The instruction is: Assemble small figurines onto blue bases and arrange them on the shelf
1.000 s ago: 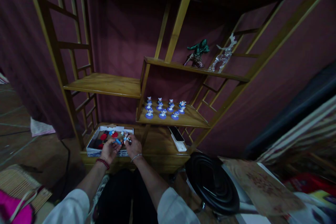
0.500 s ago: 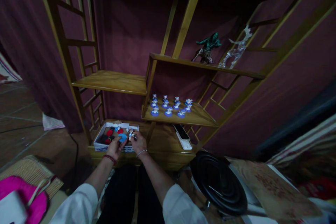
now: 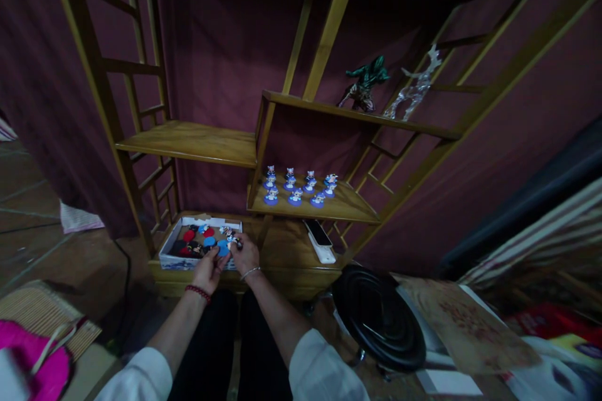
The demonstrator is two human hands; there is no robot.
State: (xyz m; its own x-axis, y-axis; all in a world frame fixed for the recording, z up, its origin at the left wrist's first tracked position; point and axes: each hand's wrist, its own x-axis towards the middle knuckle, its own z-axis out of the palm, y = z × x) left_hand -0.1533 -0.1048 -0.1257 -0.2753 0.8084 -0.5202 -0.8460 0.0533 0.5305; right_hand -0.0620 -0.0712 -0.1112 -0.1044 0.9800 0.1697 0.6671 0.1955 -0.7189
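Observation:
My left hand (image 3: 207, 268) grips a round blue base (image 3: 223, 248) by its edge at the front of a low white box (image 3: 168, 255). Close against it, my right hand (image 3: 245, 252) pinches a small white and dark figurine (image 3: 232, 240) near the top of that base. Whether the two touch is too small to tell. Inside the box lie several more figurines and red, blue and black discs, among them a red disc (image 3: 189, 235). On the shelf to the right, several small figurines (image 3: 295, 197) stand upright in rows on purple-blue bases.
A phone (image 3: 318, 233) and a white case-like object (image 3: 324, 254) lie on the bottom board (image 3: 282, 247). Above stand a green figure (image 3: 365, 84) and a clear deer ornament (image 3: 416, 88). A black round stool (image 3: 379, 316) is at my right, a pink cushion (image 3: 35, 351) at my left.
My hands have come together, bringing the blue base up to the figurine in my right hand. The whole view has shifted slightly, with the shelves now a little further left.

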